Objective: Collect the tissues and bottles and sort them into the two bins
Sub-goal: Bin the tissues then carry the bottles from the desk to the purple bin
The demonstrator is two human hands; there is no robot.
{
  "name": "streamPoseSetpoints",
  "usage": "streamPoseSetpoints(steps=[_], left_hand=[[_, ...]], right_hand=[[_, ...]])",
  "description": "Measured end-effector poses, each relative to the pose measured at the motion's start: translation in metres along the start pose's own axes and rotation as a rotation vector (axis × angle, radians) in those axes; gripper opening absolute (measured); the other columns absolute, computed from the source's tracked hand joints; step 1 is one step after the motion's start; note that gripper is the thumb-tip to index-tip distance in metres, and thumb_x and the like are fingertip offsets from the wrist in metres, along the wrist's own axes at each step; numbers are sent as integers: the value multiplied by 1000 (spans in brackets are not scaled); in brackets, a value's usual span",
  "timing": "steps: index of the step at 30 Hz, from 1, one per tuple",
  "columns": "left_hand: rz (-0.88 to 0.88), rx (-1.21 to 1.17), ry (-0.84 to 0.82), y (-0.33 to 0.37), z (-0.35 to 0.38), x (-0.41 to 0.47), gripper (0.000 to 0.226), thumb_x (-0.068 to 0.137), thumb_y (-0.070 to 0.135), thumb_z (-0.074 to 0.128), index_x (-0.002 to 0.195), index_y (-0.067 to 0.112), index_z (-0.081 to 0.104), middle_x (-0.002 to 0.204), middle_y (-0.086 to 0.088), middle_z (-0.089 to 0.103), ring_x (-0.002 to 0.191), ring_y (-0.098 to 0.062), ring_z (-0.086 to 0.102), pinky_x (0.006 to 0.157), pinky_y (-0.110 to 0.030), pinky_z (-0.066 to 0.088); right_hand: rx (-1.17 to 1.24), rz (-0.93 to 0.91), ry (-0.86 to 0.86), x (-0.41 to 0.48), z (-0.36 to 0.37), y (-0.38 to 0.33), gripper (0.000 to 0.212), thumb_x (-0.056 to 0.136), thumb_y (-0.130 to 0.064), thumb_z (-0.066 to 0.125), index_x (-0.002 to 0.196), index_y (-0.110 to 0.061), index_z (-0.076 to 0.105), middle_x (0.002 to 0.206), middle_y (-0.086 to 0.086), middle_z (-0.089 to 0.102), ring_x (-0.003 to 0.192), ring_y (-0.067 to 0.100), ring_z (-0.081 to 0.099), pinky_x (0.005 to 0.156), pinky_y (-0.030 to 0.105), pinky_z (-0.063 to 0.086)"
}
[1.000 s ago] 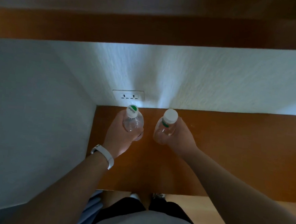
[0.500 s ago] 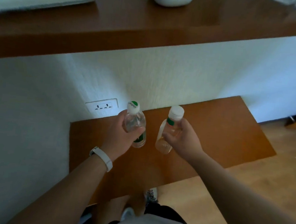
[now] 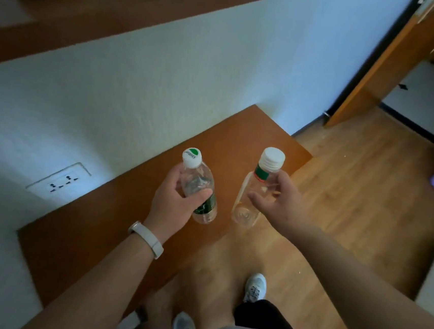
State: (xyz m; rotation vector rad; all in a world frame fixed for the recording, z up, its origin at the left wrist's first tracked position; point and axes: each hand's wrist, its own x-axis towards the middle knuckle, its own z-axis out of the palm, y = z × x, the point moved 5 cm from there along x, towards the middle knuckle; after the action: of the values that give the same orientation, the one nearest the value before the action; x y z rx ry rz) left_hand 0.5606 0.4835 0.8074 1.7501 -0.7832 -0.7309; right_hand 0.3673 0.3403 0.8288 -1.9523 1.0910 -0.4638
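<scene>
both arms out — left hand [image 3: 174,200] and right hand [image 3: 279,197] each grip a bottle.

Single view, head-worn, wide-angle. Looks forward and steeply down over own arms. Close range: left hand [image 3: 172,202] gripping green-label bottle [image 3: 200,178] and right hand [image 3: 282,201] gripping clear bottle [image 3: 262,174] sit mid-frame, forearms entering from bottom corners. Frame rolled: wall [image 3: 164,93] beyond fingertips slants across. Wooden ledge [image 3: 93,221] under and left of fingers, floor [image 3: 354,190] right of fingers, shoe [image 3: 255,287] below wrists.
</scene>
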Motion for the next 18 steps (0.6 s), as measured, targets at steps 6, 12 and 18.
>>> streamPoseSetpoints(steps=[6, 12, 18], left_hand=[[69, 47, -64, 40, 63, 24, 63, 81, 34, 76, 135, 32, 43, 124, 14, 58, 112, -7, 58, 74, -16, 53], [103, 88, -153, 88, 169, 62, 60, 81, 35, 76, 131, 33, 43, 120, 16, 58, 110, -6, 57, 76, -16, 47], [183, 109, -332, 142, 314, 83, 60, 79, 39, 77, 130, 33, 46, 118, 16, 60, 106, -5, 61, 79, -20, 52]], right_hand=[[24, 45, 96, 4, -73, 44, 46, 78, -42, 74, 116, -38, 49, 101, -23, 59, 96, -6, 55, 86, 25, 45], [32, 126, 235, 13, -185, 103, 42, 79, -41, 74, 113, -34, 50, 99, -24, 58, 93, -9, 54, 83, 21, 42], [88, 235, 397, 3, -297, 191, 44, 76, -45, 73, 112, -32, 53, 101, -16, 63, 92, 4, 61, 80, 28, 47]])
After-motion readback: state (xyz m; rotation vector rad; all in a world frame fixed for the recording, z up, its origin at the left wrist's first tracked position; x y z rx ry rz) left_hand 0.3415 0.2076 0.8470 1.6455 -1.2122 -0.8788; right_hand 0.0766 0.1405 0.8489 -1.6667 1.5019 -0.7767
